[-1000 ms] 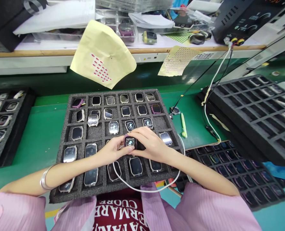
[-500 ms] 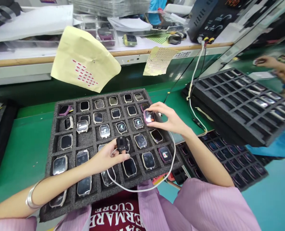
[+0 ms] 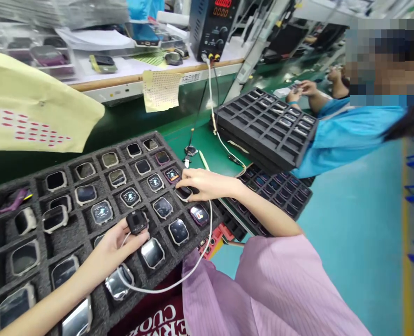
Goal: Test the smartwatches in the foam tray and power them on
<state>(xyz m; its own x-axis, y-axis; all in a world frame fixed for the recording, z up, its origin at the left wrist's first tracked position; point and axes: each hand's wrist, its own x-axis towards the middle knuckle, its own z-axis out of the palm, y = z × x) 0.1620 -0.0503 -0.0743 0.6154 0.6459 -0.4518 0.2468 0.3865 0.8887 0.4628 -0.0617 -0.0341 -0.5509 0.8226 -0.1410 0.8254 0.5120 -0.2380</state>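
A dark foam tray (image 3: 64,238) with smartwatch heads in its compartments lies in front of me. My left hand (image 3: 118,247) grips a small black block-shaped device (image 3: 137,221) with a white cable (image 3: 179,283), held over a watch in the tray that it mostly covers. With thumb and fingers, my right hand (image 3: 209,184) pinches a dark-screened watch (image 3: 183,192) at the tray's right side. Just above sits a purple-framed watch (image 3: 172,175) with its screen lit; below is another lit purple-framed watch (image 3: 199,215).
Stacked black trays (image 3: 263,135) stand at right, with another watch tray (image 3: 275,196) lower down. A co-worker in blue (image 3: 354,130) sits beyond them. A power supply (image 3: 212,30) stands on the shelf. Yellow sheets (image 3: 161,91) hang from its edge. A cable (image 3: 228,151) runs down beside the trays.
My view has turned to the right. My right hand has let go of the purple-framed watch, now in its compartment, and has taken hold of the watch below. My left hand still holds the black device.
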